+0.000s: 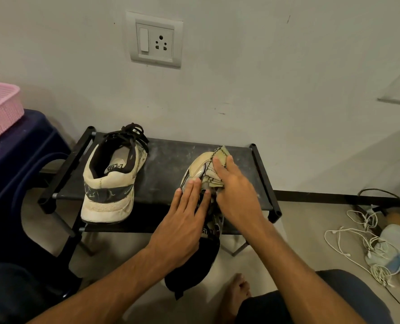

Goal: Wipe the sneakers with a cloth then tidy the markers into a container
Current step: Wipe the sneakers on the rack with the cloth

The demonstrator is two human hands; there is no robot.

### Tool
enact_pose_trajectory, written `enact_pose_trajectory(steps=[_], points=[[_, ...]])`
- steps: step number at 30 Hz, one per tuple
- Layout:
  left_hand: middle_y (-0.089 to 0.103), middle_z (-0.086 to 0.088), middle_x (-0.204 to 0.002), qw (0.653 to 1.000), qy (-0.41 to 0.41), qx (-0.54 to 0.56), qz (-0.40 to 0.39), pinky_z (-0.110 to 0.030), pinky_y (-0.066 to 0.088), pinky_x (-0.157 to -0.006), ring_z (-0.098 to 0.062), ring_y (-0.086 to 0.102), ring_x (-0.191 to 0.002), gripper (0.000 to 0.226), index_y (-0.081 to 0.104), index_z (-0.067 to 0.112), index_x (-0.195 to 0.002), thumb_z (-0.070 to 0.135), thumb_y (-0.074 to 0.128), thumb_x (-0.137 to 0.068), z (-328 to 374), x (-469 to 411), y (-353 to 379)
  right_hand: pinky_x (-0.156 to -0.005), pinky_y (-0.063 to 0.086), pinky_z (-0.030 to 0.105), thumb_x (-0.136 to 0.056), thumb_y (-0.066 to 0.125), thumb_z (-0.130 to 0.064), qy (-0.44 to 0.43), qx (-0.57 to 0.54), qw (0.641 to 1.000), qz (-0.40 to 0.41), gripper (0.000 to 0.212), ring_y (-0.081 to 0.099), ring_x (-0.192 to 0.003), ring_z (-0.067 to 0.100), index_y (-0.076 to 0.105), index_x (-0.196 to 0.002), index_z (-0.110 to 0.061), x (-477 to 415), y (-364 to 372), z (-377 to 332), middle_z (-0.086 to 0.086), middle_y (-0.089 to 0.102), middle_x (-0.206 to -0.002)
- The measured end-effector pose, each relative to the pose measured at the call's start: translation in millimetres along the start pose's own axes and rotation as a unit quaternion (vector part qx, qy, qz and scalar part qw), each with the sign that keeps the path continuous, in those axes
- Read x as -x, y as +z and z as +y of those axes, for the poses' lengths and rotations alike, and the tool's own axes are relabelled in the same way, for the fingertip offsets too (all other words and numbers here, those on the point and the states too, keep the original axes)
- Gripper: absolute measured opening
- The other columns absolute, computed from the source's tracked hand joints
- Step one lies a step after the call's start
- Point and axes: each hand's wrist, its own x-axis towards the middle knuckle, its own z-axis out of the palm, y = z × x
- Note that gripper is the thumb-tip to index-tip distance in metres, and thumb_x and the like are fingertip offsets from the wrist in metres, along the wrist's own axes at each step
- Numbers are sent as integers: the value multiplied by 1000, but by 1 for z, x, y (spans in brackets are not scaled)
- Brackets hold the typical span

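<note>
**A:** What is the biggest thing here?

**B:** The low black rack (171,164), set against the wall. Both shoes sit on it. The spare sneaker (110,183) is at its left end, heel toward the camera. The near sneaker (197,168) is at the right end, under both hands.

**A:** And the hands?

**B:** The left hand (185,220) lies over the laces, its fingers (194,188) straight and flat, pressing rather than gripping. The right hand (236,190) is on the toe, its fingers bent over the cloth (221,155) and gripping it against the upper.

**A:** So this is the wiping step. How should it be done well?

**B:** I'd bear down with the flat hand so the shoe can't slide on the rack. I'd draw the cloth in short strokes from toe toward heel, turning the bunch to a fresh fold as it soils. The seams near the sole probably want a fingertip pushed through the cloth.

**A:** And the markers?

**B:** None are in view. A pink basket (0,108) stands on a blue stool (18,148) to the left, well apart from the shoes. It may be the container, but I cannot tell.
</note>
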Motion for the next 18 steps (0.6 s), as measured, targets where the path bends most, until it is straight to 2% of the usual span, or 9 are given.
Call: enact_pose_trajectory(steps=[2, 6, 10, 13, 15, 18], points=[[16, -31, -154, 1000, -8, 1, -1, -58, 32, -108, -43, 15, -144, 74, 20, 0, -149, 26, 23, -80, 1, -1, 1, -111, 35, 39, -93, 53, -7, 5, 41, 999, -3, 70, 28, -143, 28, 23, -154, -26, 2, -1, -2, 7, 16, -161], [20, -31, -153, 999, -29, 25, 9, -57, 33, -109, -41, 15, -144, 72, 30, -3, -147, 18, 15, -79, 1, -5, -4, -104, 41, 40, -91, 51, -6, -10, 137, 990, -38, 62, 38, -135, 29, 33, -148, -25, 13, -4, -4, 12, 30, -155], [24, -31, -152, 998, -43, 31, 25, -56, 34, -108, -41, 20, -143, 71, 29, -4, -147, 13, 19, -79, 0, -5, -6, -82, 48, 35, -93, 52, -12, -21, 179, 983, -37, 39, 56, -109, 25, 56, -129, -27, 17, -11, -9, 4, 57, -125], [22, -31, -152, 998, -42, 35, 16, -56, 32, -109, -41, 18, -143, 78, 23, -2, -149, 8, 33, -73, 2, -3, -8, -73, 48, 33, -92, 53, -13, 16, 153, 987, -37, 27, 63, -89, 23, 71, -107, -26, 15, -25, -3, 1, 68, -99], [22, -30, -153, 999, -40, 34, 14, -56, 33, -109, -41, 18, -143, 82, 24, -2, -149, 5, 37, -68, 3, -2, -8, -68, 50, 32, -90, 53, -11, 67, 90, 993, -27, 27, 62, -77, 22, 76, -96, -25, 14, -35, 7, 1, 71, -90], [21, -29, -154, 998, -40, 37, 11, -54, 30, -111, -40, 15, -144, 82, 23, 0, -150, 3, 36, -68, 4, -2, -7, -66, 55, 35, -89, 53, -6, 95, -18, 994, 57, 29, 62, -74, 19, 77, -96, -21, 12, -39, 15, 2, 73, -90]])
